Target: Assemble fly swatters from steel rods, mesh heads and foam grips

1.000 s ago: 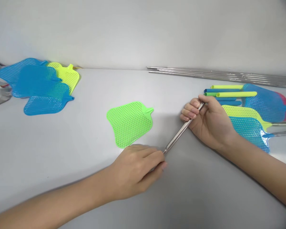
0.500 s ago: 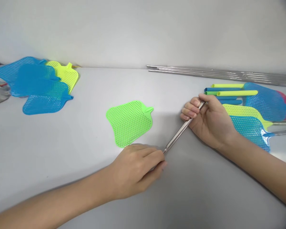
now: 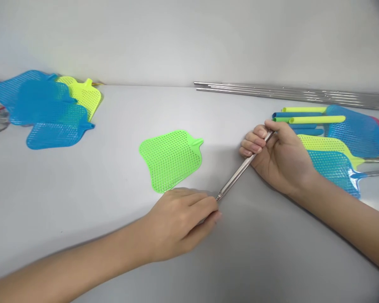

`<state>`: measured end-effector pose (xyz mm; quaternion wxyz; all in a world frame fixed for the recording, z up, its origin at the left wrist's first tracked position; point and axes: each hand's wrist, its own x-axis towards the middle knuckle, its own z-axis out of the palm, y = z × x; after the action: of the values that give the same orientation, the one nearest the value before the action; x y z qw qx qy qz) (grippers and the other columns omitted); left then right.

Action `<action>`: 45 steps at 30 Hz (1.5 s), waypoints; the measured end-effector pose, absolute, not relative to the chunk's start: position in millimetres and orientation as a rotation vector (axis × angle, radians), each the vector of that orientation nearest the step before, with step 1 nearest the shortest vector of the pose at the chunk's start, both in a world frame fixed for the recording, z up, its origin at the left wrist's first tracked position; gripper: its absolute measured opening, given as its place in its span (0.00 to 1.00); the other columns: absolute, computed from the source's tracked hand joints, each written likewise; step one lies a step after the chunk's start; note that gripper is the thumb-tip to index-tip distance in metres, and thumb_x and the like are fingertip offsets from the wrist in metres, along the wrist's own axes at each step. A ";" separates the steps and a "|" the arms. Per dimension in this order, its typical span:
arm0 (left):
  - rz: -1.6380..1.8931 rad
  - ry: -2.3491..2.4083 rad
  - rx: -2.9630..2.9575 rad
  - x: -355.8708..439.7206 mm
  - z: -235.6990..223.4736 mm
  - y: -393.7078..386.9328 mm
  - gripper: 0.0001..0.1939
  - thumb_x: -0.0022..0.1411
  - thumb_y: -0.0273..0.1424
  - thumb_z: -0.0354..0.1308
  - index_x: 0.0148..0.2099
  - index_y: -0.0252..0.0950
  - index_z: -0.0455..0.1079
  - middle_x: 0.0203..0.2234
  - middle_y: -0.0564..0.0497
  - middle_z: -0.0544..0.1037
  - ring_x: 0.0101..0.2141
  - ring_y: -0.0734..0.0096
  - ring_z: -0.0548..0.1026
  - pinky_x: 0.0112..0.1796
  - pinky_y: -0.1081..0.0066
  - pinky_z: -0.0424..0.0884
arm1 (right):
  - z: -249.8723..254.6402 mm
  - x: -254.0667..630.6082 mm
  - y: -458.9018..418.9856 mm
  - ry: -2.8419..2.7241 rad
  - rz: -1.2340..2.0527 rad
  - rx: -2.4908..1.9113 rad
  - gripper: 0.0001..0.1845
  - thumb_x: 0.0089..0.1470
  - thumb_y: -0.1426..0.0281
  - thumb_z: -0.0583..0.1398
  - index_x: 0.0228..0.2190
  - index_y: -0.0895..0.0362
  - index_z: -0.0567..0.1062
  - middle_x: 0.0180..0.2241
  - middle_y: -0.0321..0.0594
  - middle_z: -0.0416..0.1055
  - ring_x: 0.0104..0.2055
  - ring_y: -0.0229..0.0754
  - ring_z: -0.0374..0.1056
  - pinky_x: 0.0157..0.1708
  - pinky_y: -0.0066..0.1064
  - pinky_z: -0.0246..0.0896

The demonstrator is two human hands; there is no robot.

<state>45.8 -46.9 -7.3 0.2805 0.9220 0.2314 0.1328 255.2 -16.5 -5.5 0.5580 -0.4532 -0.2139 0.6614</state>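
A slim silver telescopic rod (image 3: 236,176) runs slantwise between my two hands over the grey table. My right hand (image 3: 276,158) wraps its fingers round the upper end, palm turned up. At the lower end my left hand (image 3: 186,223) is closed, back of the hand up, pinching the rod; the tip inside its fingers is hidden. Just beyond the left hand lies a green fly swatter head (image 3: 172,160), its short socket pointing right, with no rod in it.
At the left lie overlapping blue swatter heads (image 3: 57,130) and a yellow one (image 3: 86,97). Several metal rods (image 3: 271,92) line the wall. Coloured plastic tubes (image 3: 317,120) and swatters with metal rods, including a blue one (image 3: 331,170), lie at the right.
The view has shifted slightly, so the things on the table sit a little higher. Both hands keep their hold on the rod, almost unchanged.
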 end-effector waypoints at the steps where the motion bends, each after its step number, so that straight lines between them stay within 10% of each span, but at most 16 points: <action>1: 0.359 0.621 2.472 46.0 -7.4 -46.8 0.08 0.63 0.26 0.47 0.29 0.33 0.61 0.18 0.58 0.60 0.20 0.80 0.58 0.23 0.75 0.56 | -5.6 255.2 -16.4 -0.502 1.562 -1.066 0.18 0.55 0.63 0.51 0.17 0.56 0.57 0.17 0.33 0.46 0.19 0.32 0.50 0.24 0.27 0.56; 45: 0.357 0.618 2.494 46.5 -7.4 -46.7 0.09 0.63 0.27 0.46 0.30 0.34 0.61 0.18 0.58 0.62 0.20 0.80 0.59 0.22 0.75 0.57 | -5.4 255.6 -16.5 -0.590 1.532 -1.112 0.18 0.54 0.63 0.52 0.17 0.56 0.56 0.17 0.33 0.47 0.19 0.33 0.50 0.24 0.28 0.55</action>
<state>46.5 -46.7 -7.4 0.2703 0.9256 0.2295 0.1323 255.6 -16.5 -5.4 0.5474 -0.4693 -0.2489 0.6467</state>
